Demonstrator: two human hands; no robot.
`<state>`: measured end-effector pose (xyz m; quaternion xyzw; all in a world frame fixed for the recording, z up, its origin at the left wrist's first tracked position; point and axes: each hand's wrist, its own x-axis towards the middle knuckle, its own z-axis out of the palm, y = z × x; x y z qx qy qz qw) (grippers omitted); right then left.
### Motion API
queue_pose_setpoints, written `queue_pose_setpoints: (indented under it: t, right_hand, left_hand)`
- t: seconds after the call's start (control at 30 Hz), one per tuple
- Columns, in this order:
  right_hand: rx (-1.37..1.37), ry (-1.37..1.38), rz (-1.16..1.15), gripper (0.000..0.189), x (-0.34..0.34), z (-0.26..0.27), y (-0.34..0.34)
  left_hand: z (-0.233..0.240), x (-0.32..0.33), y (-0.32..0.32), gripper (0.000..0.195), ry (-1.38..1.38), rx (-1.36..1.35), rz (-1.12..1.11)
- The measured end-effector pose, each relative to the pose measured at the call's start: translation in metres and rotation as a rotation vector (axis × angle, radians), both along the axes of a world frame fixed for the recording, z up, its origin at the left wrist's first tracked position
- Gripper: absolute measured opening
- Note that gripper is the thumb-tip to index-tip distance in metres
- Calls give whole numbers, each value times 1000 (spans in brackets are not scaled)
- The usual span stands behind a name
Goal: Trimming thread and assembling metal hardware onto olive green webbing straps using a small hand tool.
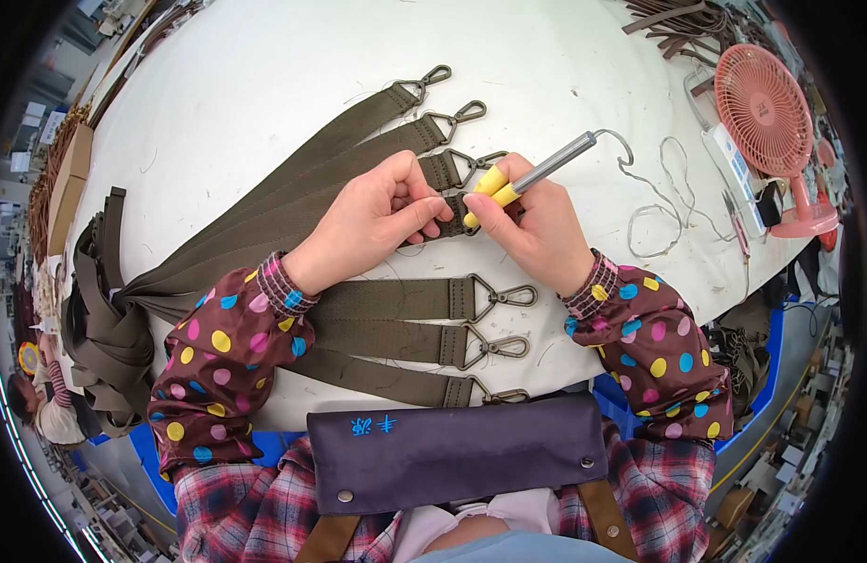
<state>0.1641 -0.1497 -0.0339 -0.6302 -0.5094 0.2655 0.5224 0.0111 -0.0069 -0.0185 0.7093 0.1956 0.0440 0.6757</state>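
A row of olive-brown webbing straps [399,300] fans across the white work surface, each ending in stitching and a dark metal swivel hook [512,295]. My left hand [380,222] is closed at the stitched end of one webbing strap [458,214], thumb and forefinger pinched together; whether a thread is also between them is hidden. In my right hand [539,218] is a corded pen-like tool [556,163] with a grey handle and yellow front part. Its tip points down at that strap's end, beside my left fingertips. Another piece of yellow covering [489,181] sits by my right forefinger.
Bunched webbing [113,338] hangs over the left edge. On the right stand a pink fan [763,109] and a white power strip [734,179], near a loose grey cord [676,211] and small pink-handled snips [742,236]. Blue bins [775,366] are below the table. Another person [49,405] is far left.
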Motion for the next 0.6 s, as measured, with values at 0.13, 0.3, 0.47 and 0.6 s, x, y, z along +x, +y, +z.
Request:
queue_pose_setpoints:
  t: [0.13, 0.3, 0.47, 0.6]
  right_hand:
    - [-7, -22, -2, 20, 0, 2, 0]
    - [-86, -66, 39, 18, 3, 7, -2]
    - [-86, -82, 37, 18, 1, 5, 0]
    - [-4, 1, -5, 22, -1, 2, 2]
  left_hand:
    - [0, 0, 0, 13, -3, 3, -1]
    - [0, 1, -1, 13, -8, -3, -2]
    - [2, 0, 0, 14, 9, 14, 2]
    - [9, -6, 5, 15, 46, 82, -58]
